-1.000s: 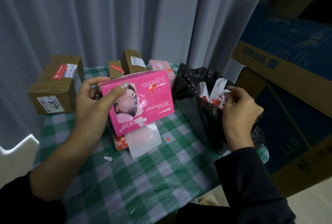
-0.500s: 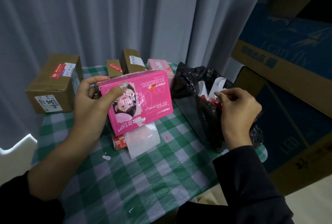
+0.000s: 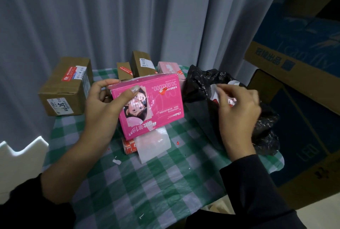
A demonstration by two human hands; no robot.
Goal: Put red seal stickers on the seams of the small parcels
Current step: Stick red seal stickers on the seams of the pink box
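The left hand (image 3: 103,107) is raised at centre left, its forearm slanting up from the lower left. The right hand (image 3: 239,107) is held at centre right over the black bag (image 3: 200,89). Three brown parcels (image 3: 64,89) and one pale pink box (image 3: 169,67) are counted at the back of the checked table (image 3: 147,192), and one sticker roll (image 3: 129,146) at centre. The pink box (image 3: 152,103), bearing one red seal sticker (image 3: 162,91), is gripped tilted between the left thumb and curled fingers. The right fingers are bent together at white paper (image 3: 232,83). A pinch cannot be told through the blur.
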